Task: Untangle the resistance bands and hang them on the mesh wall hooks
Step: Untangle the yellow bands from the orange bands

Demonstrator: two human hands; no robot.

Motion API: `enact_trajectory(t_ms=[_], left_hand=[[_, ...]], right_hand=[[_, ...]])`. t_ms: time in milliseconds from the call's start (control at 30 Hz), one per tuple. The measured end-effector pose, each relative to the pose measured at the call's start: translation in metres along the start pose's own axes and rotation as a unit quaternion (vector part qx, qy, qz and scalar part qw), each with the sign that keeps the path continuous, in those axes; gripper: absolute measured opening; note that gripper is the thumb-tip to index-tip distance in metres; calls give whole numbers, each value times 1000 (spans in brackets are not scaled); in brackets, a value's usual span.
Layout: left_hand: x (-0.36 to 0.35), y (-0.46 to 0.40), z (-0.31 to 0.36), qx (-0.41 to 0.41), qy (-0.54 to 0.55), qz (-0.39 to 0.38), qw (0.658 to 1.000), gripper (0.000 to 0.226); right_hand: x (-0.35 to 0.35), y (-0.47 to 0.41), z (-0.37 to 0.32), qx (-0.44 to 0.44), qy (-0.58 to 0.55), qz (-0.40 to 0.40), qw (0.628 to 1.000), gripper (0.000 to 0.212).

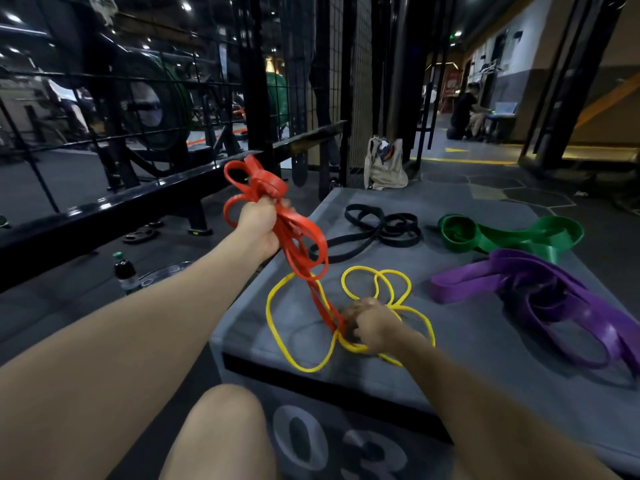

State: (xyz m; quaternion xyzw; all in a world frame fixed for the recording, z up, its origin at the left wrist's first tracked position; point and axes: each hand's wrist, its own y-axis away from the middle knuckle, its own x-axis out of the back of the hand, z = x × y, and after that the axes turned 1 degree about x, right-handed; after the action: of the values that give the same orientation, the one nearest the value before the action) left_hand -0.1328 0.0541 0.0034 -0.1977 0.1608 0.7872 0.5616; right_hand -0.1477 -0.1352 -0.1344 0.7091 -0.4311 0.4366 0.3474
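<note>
Nearest me, my right hand (pixel 372 323) is low on the grey counter (pixel 485 344), its fingers (pixel 356 332) curled down over the spot where the red band (pixel 294 244) dips into the yellow band (pixel 277 323); I judge they pinch that crossing, though blur hides exactly which strand they have. From there the red band runs up and to the left, its long axis slanting away from me to my left hand (pixel 259 225), which is raised above the counter's left edge with its fingers wrapped tight round a bunch of red loops. So the snag lies directly under the right hand, and the next move turns on drawing the two hands apart along that slant, I think. The yellow band lies flat in open loops round the right hand. Further off on the counter lie the purple band (pixel 540 289), the green band (pixel 512 233) and the black band (pixel 381 226), all untouched. The mesh wall (pixel 311 81) stands beyond, to the left; I cannot make out its hooks.
</note>
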Motion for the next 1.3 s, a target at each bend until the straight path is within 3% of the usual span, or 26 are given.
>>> enact_trajectory(t_ms=[67,167,300,433,600,667,800,900,967,1033,1100,1200,1300], left_hand=[[5,-2,-1,-6,-23,-4,1000,31],[18,-8,1,-20,-79,8,997,33],[39,-18,4,-31,-135,63,988,34],[53,-23,1,-35,-170,101,980,31],[67,-23,3,-49,-188,160,968,15],[70,-24,1,-49,-188,184,964,26],[70,-24,-5,-48,-168,214,961,32],[69,-21,-8,-58,-151,222,962,22],[67,-20,-9,-66,-126,220,965,10],[61,-18,-10,-65,-87,207,972,20],[52,-17,-12,-56,-40,188,980,25],[40,-17,-18,-38,-10,153,987,29],[29,-14,-22,-28,5,119,992,31]], right_hand=[[0,-3,5,7,1,61,998,31],[15,-2,16,-35,-145,181,972,19],[36,5,42,-208,-333,335,856,28],[30,10,54,-345,-408,359,765,26],[36,21,58,-438,-446,352,697,28],[36,25,63,-456,-465,348,674,26],[38,30,68,-443,-401,366,713,28],[40,31,71,-434,-369,376,731,31],[42,30,72,-408,-319,374,770,29],[41,24,67,-336,-192,332,860,24],[38,15,57,-221,-19,230,948,29],[30,3,31,-72,110,136,982,56],[26,-1,0,18,127,103,986,75]])
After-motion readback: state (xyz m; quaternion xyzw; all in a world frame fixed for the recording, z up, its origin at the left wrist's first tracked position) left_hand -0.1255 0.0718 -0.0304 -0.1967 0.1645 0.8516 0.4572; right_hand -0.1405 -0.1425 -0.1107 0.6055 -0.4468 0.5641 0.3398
